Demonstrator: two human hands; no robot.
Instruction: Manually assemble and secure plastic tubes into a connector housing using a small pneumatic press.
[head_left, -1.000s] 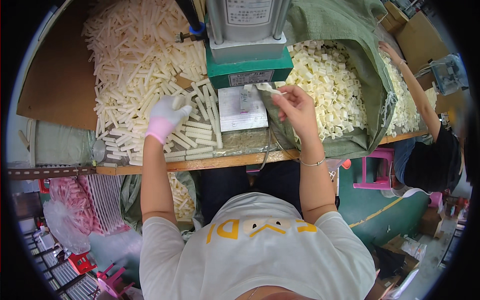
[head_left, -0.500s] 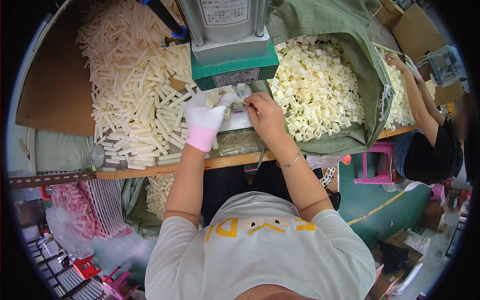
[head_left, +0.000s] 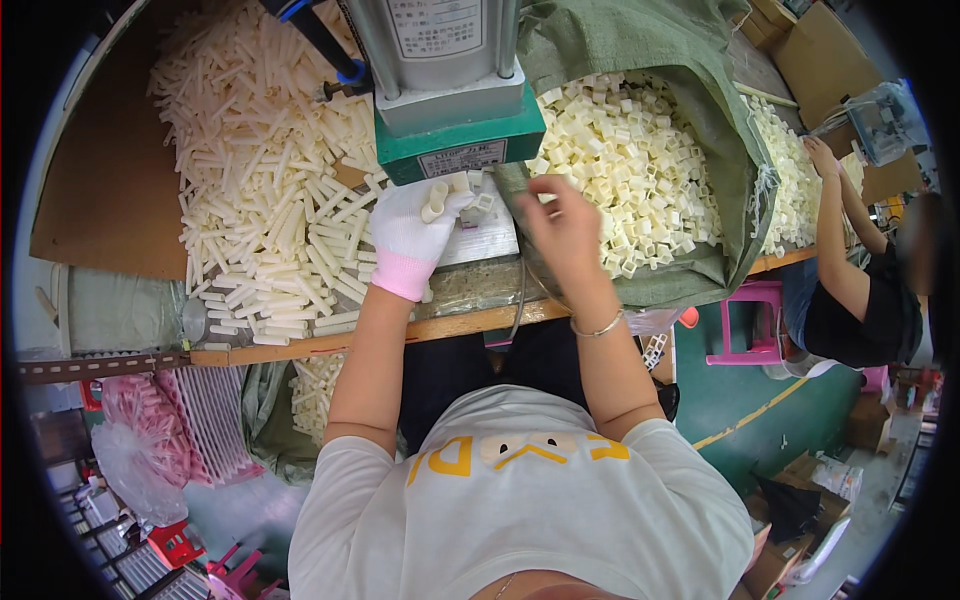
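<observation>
Above the bench [head_left: 468, 290], left fingers [head_left: 455, 207] clasp a cream tube [head_left: 434, 204] between them; state unclear for right fingers [head_left: 550, 186].

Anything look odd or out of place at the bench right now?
A mismatch: the left hand wears a white glove while the right hand is bare. Loose tubes also lie close to the bench's front edge, which looks untidy.
</observation>
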